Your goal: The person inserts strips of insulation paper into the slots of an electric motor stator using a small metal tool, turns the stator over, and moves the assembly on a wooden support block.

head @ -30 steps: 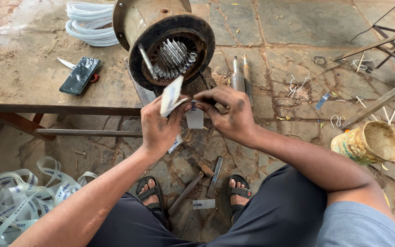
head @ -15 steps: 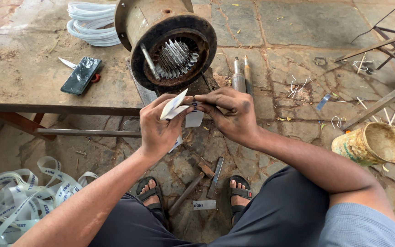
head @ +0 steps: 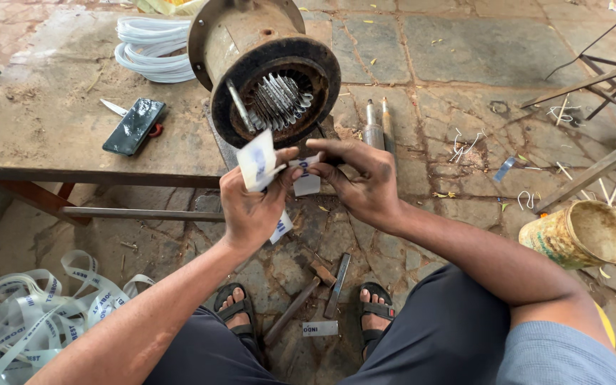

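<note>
My left hand (head: 252, 207) grips several white paper strips (head: 258, 160), their upper ends standing up between thumb and fingers and one end hanging below the palm. My right hand (head: 361, 178) pinches one small white strip (head: 306, 184) just right of the bundle; the two hands almost touch. Both hands hover right in front of a rusty round motor housing (head: 251, 43) lying on its side on a low worn table (head: 44, 135). Its open face (head: 277, 100) shows slots with pale strips sticking out.
A black phone (head: 134, 126) and a small blade lie on the table's left part, white coiled tubing (head: 152, 48) behind. A hammer (head: 301, 298), a flat tool (head: 337, 285) and a white strip lie between my sandalled feet. White tape heap (head: 30, 314) lower left, rusty can (head: 584, 234) right.
The strip bundle in my left hand has turned more upright and both hands have edged closer to the housing. My right hand keeps pinching one strip beside the bundle.
</note>
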